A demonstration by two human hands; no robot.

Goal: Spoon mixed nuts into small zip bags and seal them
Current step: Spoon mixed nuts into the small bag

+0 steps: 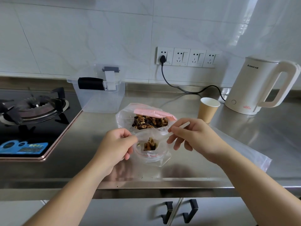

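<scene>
A large clear bag of mixed nuts (149, 122) with a pink strip lies open on the steel counter. Just in front of it, my left hand (116, 145) pinches the left rim of a small clear zip bag (153, 158) with a red seal line, holding its mouth open. My right hand (193, 137) grips a white plastic spoon (180, 126) by the handle. The spoon's bowl sits inside the small bag's mouth, loaded with nuts (149, 144). One loose seed lies inside the bag near my left fingers.
More flat clear bags (250, 154) lie on the counter at the right. A paper cup (207, 109), a white kettle (257, 86) with its cord, a clear lidded box (98, 92) and a gas hob (32, 111) surround the work spot. The counter edge (146, 181) is close below.
</scene>
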